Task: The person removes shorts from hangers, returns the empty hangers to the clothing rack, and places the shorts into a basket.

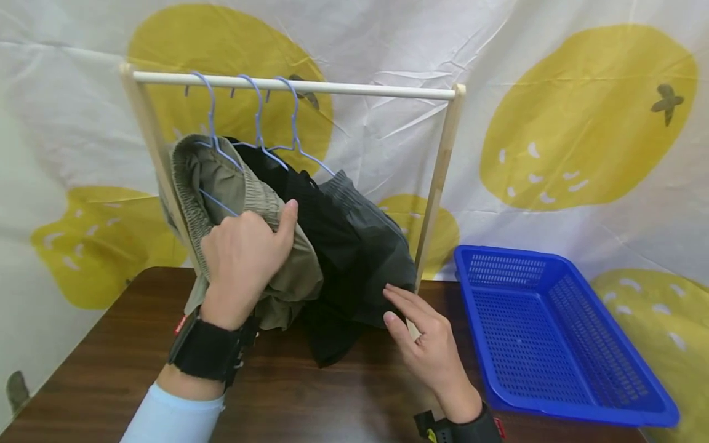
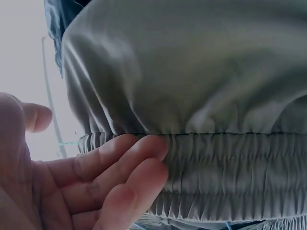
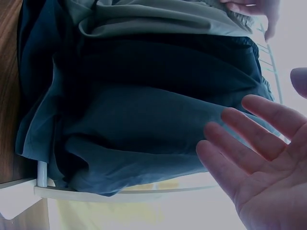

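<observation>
White fabric printed with large yellow fruits fills the background above a dark wood table, whose near edge is cut off. Across the upper left of the head view runs the rail of a clothes rack; three periwinkle hangers carry khaki shorts, black shorts and grey shorts, the black pair partly covered by the khaki.

From the head, the left hand hides its own fingers. Its wrist view reveals them loosely bent, resting against the khaki elastic waistband, thumb apart. The right hand is relaxed, fingers extended beside the grey shorts; whether the fingertips touch the cloth cannot be told. Its wrist view also shows the rack's foot at lower left, which the head view obscures.

At right sits a blue plastic basket. On the left wrist's black strap, a small red tag bears pale lettering too tiny to read.
</observation>
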The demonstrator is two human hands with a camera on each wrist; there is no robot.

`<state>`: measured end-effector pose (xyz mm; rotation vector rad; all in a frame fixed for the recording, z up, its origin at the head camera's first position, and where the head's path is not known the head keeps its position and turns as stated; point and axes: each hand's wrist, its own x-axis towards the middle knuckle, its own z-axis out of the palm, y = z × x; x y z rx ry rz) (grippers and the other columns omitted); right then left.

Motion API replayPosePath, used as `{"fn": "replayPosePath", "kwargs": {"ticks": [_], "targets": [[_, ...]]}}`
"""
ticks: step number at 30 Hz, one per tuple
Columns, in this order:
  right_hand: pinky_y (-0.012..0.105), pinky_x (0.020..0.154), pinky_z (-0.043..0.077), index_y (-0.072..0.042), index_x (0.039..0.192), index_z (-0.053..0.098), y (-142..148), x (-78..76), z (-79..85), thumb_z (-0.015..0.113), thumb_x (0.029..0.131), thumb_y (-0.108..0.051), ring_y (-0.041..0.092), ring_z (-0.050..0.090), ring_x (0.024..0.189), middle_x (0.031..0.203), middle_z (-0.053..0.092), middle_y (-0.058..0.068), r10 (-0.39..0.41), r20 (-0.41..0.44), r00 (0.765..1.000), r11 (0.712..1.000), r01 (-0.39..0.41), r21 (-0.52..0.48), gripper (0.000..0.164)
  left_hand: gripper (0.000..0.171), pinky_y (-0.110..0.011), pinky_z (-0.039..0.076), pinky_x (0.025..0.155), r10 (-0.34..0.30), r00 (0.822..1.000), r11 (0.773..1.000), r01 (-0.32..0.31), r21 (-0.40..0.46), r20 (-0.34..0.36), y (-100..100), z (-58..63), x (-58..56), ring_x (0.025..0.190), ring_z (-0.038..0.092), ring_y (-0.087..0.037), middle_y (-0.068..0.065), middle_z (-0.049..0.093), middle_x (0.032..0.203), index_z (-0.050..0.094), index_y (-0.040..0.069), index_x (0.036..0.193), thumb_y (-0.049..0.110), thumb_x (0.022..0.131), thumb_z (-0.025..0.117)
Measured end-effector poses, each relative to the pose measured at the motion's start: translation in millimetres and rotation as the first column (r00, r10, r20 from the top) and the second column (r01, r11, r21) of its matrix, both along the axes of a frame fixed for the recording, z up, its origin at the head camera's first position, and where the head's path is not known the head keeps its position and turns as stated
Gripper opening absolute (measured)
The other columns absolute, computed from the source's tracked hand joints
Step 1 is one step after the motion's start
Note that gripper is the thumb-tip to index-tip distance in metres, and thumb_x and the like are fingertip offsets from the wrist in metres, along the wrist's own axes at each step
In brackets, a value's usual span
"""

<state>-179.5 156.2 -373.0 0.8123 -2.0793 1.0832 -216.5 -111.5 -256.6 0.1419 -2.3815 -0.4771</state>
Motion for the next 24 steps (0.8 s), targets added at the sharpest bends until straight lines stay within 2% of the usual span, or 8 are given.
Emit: {"fn": "replayPosePath", "kwargs": {"ticks": [6,13,15,21,24], "targets": [[0.022,0.107,0.046,-0.004,0.13,0.071,-0.4,0.3,1.4,0.063,0.103,-0.019,0.029,0.067,0.121,0.133,0.069,0.013,-0.002,-0.031,1.0,1.0,0.002,0.006,0.032,0.078,-0.035,0.023,0.036,0.062,0.998,0.997,-0.063,-0.055,-0.024,-3.1,-1.4,-6.3,0.037,0.041,-0.033,-0.008,0.036,0.044,0.044,0.007,0.045,0.063,0.099,0.046],[0.02,0.109,0.043,-0.003,0.129,0.072,0.4,0.6,0.4,0.067,0.098,-0.011,0.029,0.067,0.122,0.133,0.069,0.014,-0.003,-0.017,1.0,1.0,0.004,0.01,0.033,0.072,-0.036,0.026,0.036,0.058,0.998,0.998,-0.057,-0.021,0.024,-7.5,1.8,-8.9,0.039,0.043,-0.033,-0.008,0.037,0.046,0.045,0.007,0.047,0.06,0.096,0.051],[0.02,0.109,0.043,-0.003,0.129,0.072,0.6,0.3,0.0,0.068,0.097,-0.011,0.029,0.067,0.122,0.133,0.069,0.014,-0.005,-0.017,1.0,1.0,0.005,0.012,0.033,0.066,-0.038,0.03,0.037,0.054,0.998,0.999,-0.054,0.006,0.038,-8.3,3.5,-9.7,0.042,0.046,-0.035,-0.01,0.041,0.049,0.047,0.006,0.052,0.057,0.094,0.052],[0.018,0.109,0.041,-0.003,0.128,0.072,0.7,0.0,-0.8,0.068,0.096,-0.009,0.029,0.067,0.123,0.133,0.069,0.013,-0.004,-0.011,1.0,1.0,0.004,0.016,0.033,0.053,-0.051,0.044,0.047,0.079,0.995,0.993,-0.084,0.079,0.063,-10.5,7.6,-12.9,0.058,0.058,-0.047,-0.022,0.053,0.063,0.053,-0.003,0.084,0.05,0.09,0.054],[0.018,0.11,0.04,-0.002,0.128,0.071,0.5,0.2,-1.1,0.068,0.095,-0.008,0.029,0.066,0.123,0.133,0.069,0.013,0.001,-0.008,1.0,1.0,-0.001,0.013,0.034,0.055,-0.052,0.046,0.049,0.103,0.993,0.99,-0.107,0.094,0.053,-11.3,7.6,-16.3,0.059,0.059,-0.048,-0.023,0.054,0.063,0.054,-0.003,0.084,0.051,0.092,0.053]]}}
